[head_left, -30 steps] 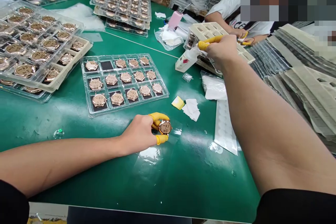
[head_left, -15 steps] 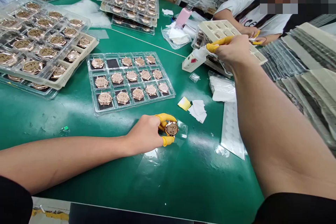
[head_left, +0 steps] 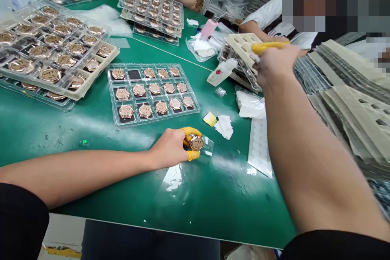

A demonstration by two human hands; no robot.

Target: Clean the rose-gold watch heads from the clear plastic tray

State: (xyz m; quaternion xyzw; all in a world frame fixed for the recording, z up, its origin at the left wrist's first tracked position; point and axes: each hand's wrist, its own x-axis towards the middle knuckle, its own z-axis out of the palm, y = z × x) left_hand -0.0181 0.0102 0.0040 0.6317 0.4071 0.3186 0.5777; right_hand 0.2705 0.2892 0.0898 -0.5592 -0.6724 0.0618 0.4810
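Yellow finger cots (head_left: 191,132) on the left hand (head_left: 169,149) pinch a rose-gold watch case (head_left: 196,143) over clear plastic film (head_left: 207,146) on the green work table (head_left: 213,207). The right hand (head_left: 276,65) is raised at a beige plastic tray (head_left: 242,46); whether its fingers are closed cannot be told.

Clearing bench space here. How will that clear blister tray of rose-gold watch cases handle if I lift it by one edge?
The thin clear plastic tray looks likely to flex, so the far side may sag. The watch cases sit uncovered in open pockets, so they could probably slide out if it tilts. Its smooth rim may also feel slippery.
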